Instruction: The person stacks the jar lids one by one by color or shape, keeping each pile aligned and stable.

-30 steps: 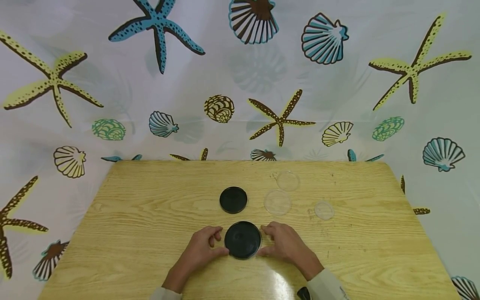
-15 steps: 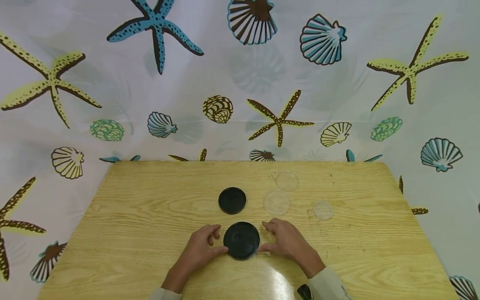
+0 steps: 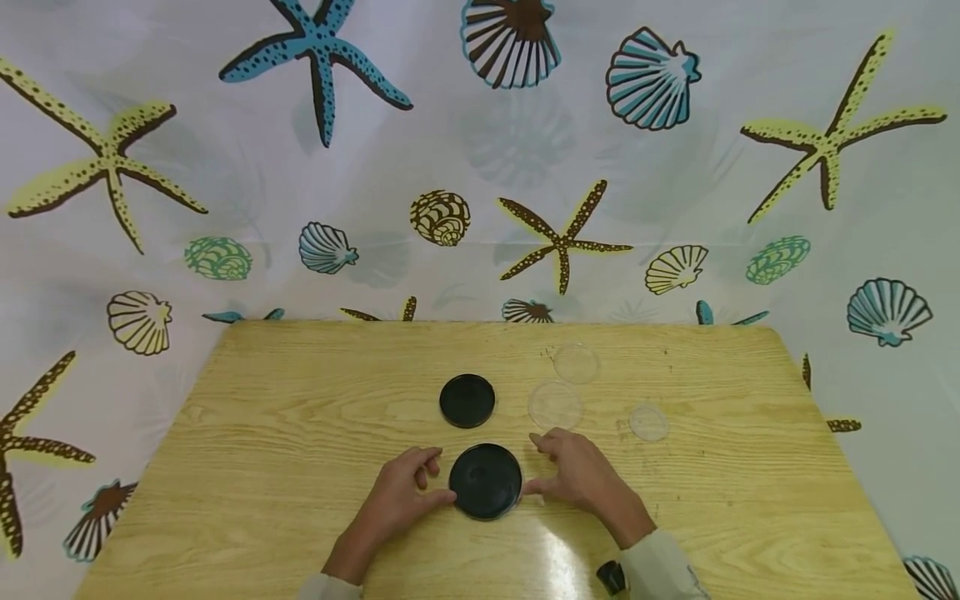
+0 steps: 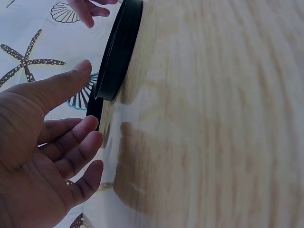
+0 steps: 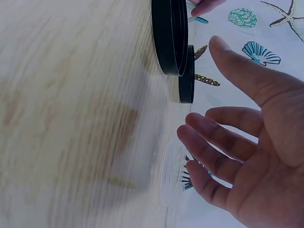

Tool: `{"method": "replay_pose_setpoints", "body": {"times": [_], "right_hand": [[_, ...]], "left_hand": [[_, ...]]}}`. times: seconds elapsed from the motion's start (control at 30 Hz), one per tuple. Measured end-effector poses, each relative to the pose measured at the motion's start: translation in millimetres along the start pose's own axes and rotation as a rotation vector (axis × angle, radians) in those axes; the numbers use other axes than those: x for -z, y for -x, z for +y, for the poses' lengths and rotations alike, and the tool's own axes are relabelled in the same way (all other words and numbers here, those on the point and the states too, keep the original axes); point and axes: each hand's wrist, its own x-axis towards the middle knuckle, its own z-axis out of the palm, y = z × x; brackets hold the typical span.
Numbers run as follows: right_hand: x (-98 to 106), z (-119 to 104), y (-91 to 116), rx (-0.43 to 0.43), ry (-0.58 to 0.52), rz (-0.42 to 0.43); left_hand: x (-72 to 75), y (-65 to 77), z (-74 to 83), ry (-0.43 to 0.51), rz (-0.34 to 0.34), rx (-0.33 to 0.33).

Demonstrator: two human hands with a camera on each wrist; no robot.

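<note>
The larger black round shallow dish (image 3: 485,481) lies flat on the wooden table in front of the person. My left hand (image 3: 405,490) is at its left side, thumb tip close to the rim and fingers loosely bent. On the other side, my right hand (image 3: 576,473) has its thumb near the rim and its fingers spread apart. The left wrist view shows nothing in the left palm (image 4: 35,147) beside the dark dish wall (image 4: 118,52). In the right wrist view, the right hand (image 5: 270,137) likewise holds nothing, with the dish (image 5: 166,35) ahead of it.
Behind the larger dish lies a smaller black dish (image 3: 467,401). Three clear round pieces lie toward the back right: a front disc (image 3: 555,406), a rear disc (image 3: 576,363) and a small disc (image 3: 648,422). A seashell-print curtain (image 3: 420,150) hangs behind the table (image 3: 300,392).
My right hand has shifted slightly away from the larger dish, to the right and back. The left hand and the discs have stayed nearly where they were.
</note>
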Motion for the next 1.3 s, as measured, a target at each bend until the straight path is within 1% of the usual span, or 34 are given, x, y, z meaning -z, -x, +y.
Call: {"method": "replay_pose_setpoints", "body": {"times": [0.27,0.37,0.5,0.6,0.8,1.0,1.3], "right_hand": [[3,-4,-4,-0.006,0.045,0.040],[7,-5,-5,-0.008,0.032,0.047],[10,-4,-7,-0.020,0.002,0.060],[10,-3,-8,-0.033,-0.013,0.065],[13,-4,-11,-0.047,-0.027,0.076],[17,-4,-12,-0.043,-0.044,0.099],[20,-2,-16,-0.032,0.000,0.106]], "left_hand": [[3.6,-3.9,1.3,-0.009,0.017,0.002],[6.4,-4.6,1.3,-0.019,0.032,0.009],[9.6,-5.9,1.0,-0.032,0.060,-0.011],[11.7,-7.0,1.1,-0.031,0.067,-0.022],[14.7,-10.0,-0.3,-0.030,0.063,-0.011],[16.2,-12.6,-1.4,-0.042,0.058,-0.008],[16.8,-13.6,-2.1,-0.050,0.055,-0.013]]}}
